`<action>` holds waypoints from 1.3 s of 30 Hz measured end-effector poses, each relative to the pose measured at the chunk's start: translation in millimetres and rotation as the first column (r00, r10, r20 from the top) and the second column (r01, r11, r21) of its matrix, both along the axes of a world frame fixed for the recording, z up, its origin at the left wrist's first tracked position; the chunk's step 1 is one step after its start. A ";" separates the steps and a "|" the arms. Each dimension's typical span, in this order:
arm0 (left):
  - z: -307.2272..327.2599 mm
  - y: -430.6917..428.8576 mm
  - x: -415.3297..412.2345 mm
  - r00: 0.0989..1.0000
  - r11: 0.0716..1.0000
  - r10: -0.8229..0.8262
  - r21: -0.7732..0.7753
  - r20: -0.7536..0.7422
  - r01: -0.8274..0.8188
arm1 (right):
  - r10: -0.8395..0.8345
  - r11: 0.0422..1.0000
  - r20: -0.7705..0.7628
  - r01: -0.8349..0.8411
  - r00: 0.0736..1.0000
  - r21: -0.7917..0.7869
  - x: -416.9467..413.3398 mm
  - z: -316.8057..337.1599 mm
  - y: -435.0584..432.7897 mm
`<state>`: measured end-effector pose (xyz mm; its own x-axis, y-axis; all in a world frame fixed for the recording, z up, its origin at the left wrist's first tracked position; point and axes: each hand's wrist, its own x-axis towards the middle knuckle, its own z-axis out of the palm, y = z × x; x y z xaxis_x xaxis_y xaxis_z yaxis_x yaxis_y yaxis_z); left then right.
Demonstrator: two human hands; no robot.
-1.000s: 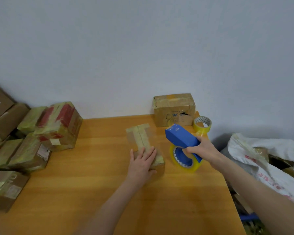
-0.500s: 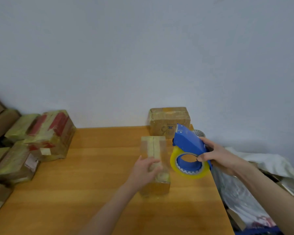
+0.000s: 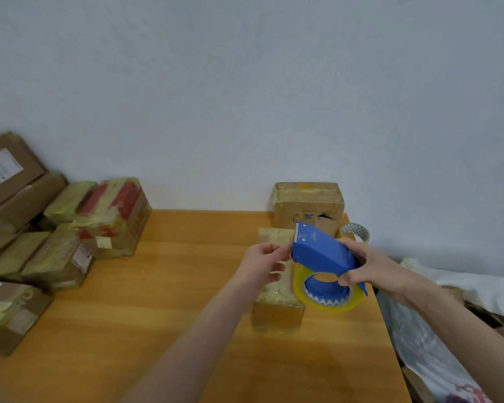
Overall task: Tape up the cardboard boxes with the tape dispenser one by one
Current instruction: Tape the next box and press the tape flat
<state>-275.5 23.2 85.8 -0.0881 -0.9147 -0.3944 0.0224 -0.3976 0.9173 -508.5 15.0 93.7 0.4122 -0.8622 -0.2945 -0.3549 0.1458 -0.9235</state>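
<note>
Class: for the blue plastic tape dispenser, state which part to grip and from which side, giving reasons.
Grip the blue plastic tape dispenser by its rear shell, above the yellowish tape roll, coming from the right, as the right hand does. Its cutter edge sits at the opposite tip, beside the left hand, so the rear is probably safer.

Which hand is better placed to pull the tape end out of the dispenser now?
The left hand: its fingertips are at the cutter end of the blue tape dispenser, above the small box. The right hand grips the dispenser body.
</note>
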 end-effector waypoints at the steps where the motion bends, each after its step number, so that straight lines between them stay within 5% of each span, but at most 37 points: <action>1: -1.8 1.1 3.2 1.000 1.000 0.003 0.007 0.008 -0.003 | 0.003 1.000 -0.010 -0.003 1.000 -0.003 0.2 -0.6 -0.7; 9: -7.4 1.4 15.0 0.987 0.988 0.076 0.143 -0.138 -0.056 | 0.004 0.997 -0.115 -0.013 0.993 -0.075 8.0 0.2 -5.5; 15: -18.1 2.1 14.1 0.987 0.996 0.071 0.041 0.142 -0.077 | 0.058 0.972 -0.293 -0.122 0.954 -0.203 16.0 7.0 -2.0; 21: -29.3 7.7 18.5 0.968 0.995 0.097 0.010 0.231 -0.102 | 0.079 0.918 -0.534 -0.270 0.842 -0.290 20.9 2.1 -0.9; 39: -74.7 41.8 62.0 0.882 0.970 0.214 0.015 0.421 -0.242 | 0.106 0.970 -0.566 -0.211 0.818 -0.124 -37.4 -28.8 28.0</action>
<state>-213.5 65.1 11.1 0.3037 -0.8606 -0.4089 -0.2550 -0.4869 0.8354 -546.0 43.0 64.9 0.3618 -0.8572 -0.3665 -0.8153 -0.1003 -0.5703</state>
